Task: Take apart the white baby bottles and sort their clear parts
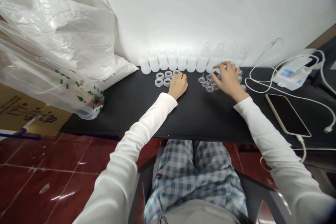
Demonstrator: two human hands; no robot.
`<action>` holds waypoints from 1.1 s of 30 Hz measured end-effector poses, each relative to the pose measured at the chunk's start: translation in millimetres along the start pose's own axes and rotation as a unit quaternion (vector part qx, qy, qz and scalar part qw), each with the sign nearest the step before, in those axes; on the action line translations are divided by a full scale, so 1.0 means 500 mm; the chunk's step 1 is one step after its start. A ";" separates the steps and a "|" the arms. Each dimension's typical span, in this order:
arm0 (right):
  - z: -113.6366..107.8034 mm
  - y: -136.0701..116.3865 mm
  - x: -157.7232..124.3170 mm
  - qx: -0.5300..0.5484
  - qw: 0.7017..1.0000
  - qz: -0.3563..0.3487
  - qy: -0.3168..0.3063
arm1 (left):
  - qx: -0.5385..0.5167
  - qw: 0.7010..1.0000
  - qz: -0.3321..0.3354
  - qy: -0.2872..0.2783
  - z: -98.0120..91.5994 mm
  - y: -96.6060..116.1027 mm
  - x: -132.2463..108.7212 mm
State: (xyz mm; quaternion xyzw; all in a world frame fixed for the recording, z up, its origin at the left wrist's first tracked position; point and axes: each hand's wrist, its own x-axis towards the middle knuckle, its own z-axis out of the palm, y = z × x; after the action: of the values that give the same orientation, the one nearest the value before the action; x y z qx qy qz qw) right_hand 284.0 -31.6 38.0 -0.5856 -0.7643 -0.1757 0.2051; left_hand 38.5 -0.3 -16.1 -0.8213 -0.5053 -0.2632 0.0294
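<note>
My left hand (pixel 178 85) rests on the black table (pixel 147 112) with its fingers curled under, right beside a group of clear plastic rings (pixel 163 78). What its fingers hold, if anything, is hidden. My right hand (pixel 228 77) lies over a cluster of clear teats (pixel 207 83), fingers spread and reaching toward the back. A row of white translucent bottles (pixel 170 62) stands along the wall, and to its right a row of clear domed caps (pixel 223 54).
A big clear plastic bag (pixel 52 52) fills the table's left end. A phone (pixel 287 113) lies at the right with a white cable (pixel 309 103) and a white device (pixel 292 73). Cardboard (pixel 21 108) stands at the far left over red floor tiles.
</note>
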 end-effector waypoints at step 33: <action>-0.013 -0.032 0.213 0.030 1.000 -0.010 0.003 | -0.102 0.995 0.012 0.017 -0.007 -0.011 -0.013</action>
State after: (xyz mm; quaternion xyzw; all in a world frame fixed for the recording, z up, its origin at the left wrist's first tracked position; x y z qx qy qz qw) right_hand 244.8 48.6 98.4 -0.5712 -0.7742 -0.1570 0.2230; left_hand 30.0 -3.9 -17.3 -0.8217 -0.4652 -0.3264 -0.0427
